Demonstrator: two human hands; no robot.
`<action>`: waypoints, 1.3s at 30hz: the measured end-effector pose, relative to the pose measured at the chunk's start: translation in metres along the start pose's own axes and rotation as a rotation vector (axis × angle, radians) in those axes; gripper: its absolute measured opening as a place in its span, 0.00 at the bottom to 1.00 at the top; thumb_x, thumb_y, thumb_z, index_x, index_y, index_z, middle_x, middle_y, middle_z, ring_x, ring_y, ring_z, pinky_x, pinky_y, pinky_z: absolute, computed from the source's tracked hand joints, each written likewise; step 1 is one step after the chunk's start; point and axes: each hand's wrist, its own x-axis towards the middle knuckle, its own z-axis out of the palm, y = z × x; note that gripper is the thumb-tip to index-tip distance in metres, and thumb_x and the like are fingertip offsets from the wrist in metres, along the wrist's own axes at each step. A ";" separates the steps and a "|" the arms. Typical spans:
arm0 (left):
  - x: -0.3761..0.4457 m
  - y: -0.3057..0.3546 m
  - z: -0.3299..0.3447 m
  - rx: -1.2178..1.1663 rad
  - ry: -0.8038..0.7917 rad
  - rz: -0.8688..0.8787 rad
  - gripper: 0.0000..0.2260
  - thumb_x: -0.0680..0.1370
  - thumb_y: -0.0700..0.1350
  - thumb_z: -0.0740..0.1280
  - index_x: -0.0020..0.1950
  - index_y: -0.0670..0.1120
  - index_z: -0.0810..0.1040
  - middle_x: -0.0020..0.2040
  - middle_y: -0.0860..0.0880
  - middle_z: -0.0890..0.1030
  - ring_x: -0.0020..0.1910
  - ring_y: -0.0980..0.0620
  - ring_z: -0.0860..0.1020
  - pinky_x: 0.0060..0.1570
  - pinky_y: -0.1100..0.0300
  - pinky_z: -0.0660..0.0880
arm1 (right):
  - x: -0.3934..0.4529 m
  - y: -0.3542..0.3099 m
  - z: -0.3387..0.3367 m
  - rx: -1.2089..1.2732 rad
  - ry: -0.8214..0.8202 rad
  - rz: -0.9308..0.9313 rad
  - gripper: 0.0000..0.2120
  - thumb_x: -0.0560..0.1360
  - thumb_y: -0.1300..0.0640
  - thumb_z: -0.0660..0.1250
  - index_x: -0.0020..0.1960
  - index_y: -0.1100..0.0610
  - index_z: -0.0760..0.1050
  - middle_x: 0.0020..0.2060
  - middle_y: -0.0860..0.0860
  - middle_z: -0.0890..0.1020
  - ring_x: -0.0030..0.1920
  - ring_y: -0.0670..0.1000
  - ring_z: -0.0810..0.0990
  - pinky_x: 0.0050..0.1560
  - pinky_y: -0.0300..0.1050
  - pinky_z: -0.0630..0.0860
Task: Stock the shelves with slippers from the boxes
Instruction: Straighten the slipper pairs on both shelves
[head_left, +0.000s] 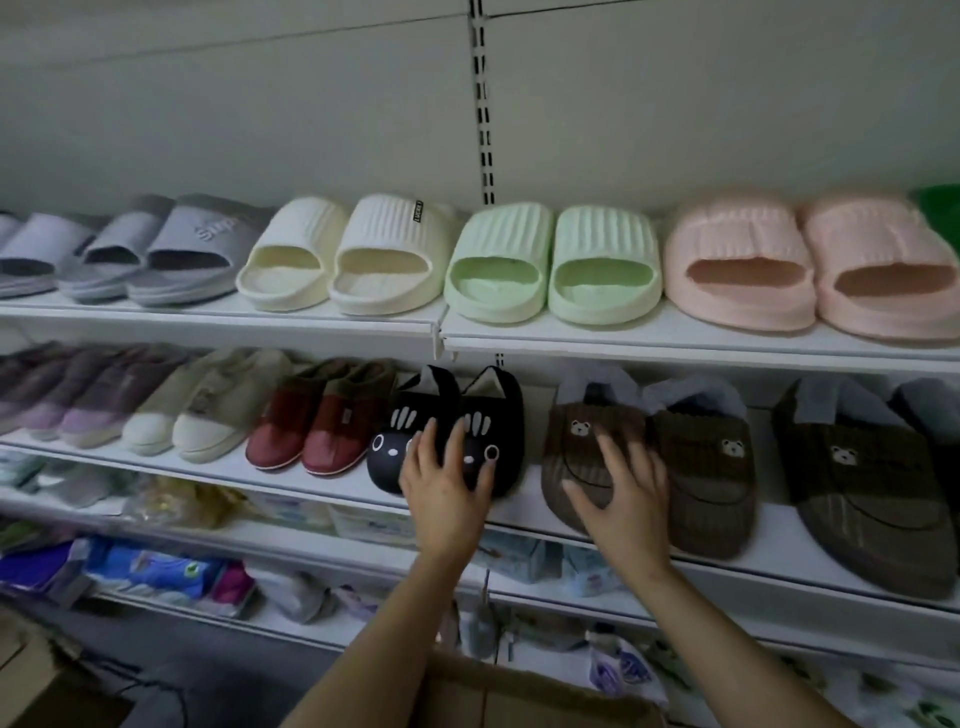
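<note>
On the middle shelf, the left hand lies spread on the black cat slippers while the right hand, fingers splayed, presses the brown bear slippers at three o'clock. Both rows look nearly full; the cardboard box waits at six o'clock, contents unseen.

A pair of black cat-face slippers is sitting side by side on the middle shelf, toes pointing toward the near edge, ears standing up at the far end. Just to their right, a brown bear-patch pair is lying toes-near, pale paper stuffing poking from the openings. A cardboard box is sitting below, nearest.
</note>
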 end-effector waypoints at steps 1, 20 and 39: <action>0.010 -0.015 -0.004 0.023 0.019 -0.014 0.27 0.73 0.56 0.68 0.70 0.48 0.75 0.72 0.39 0.71 0.69 0.34 0.70 0.64 0.39 0.70 | 0.000 -0.014 0.012 0.032 -0.047 -0.007 0.35 0.70 0.39 0.65 0.73 0.51 0.68 0.69 0.59 0.70 0.68 0.63 0.65 0.68 0.58 0.66; 0.050 -0.112 0.007 -0.057 -0.308 -0.058 0.46 0.65 0.61 0.75 0.78 0.57 0.59 0.77 0.40 0.59 0.68 0.33 0.66 0.56 0.40 0.74 | 0.005 -0.109 0.143 -0.052 -0.110 0.346 0.48 0.64 0.41 0.74 0.78 0.44 0.54 0.74 0.56 0.57 0.73 0.61 0.59 0.69 0.54 0.65; 0.133 -0.277 -0.072 0.058 -0.161 -0.073 0.34 0.71 0.61 0.60 0.71 0.40 0.72 0.67 0.31 0.71 0.66 0.30 0.69 0.65 0.38 0.68 | -0.013 -0.248 0.239 0.030 -0.048 -0.176 0.30 0.73 0.46 0.63 0.72 0.57 0.69 0.67 0.56 0.73 0.67 0.57 0.71 0.67 0.54 0.70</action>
